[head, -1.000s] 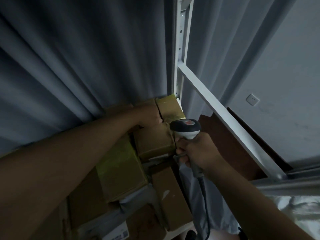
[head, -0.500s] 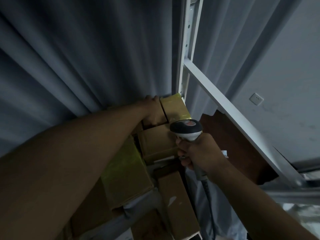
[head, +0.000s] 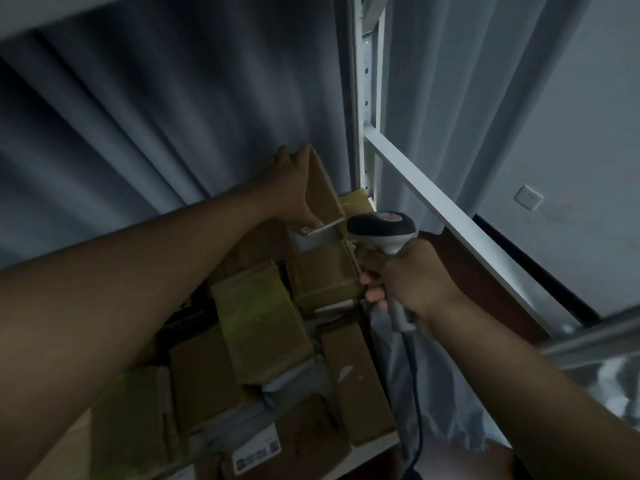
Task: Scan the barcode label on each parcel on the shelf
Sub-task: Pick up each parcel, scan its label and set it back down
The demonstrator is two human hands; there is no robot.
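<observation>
With the left hand (head: 291,188) gripping a tipped-up parcel (head: 323,192) at the shelf's (head: 374,445) back right corner and the right hand (head: 408,282) curled round the scanner (head: 381,230), the parcel could slip before its label faces the scanner.

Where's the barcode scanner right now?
In the head view, right of centre: the barcode scanner is gripped in the right hand, its head just right of the tilted-up box the left hand holds by the shelf post.

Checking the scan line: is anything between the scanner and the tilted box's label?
Nothing visible. The left hand holds the box tipped up; its label edge lies just left of the scanner head, held by the right hand.
</observation>
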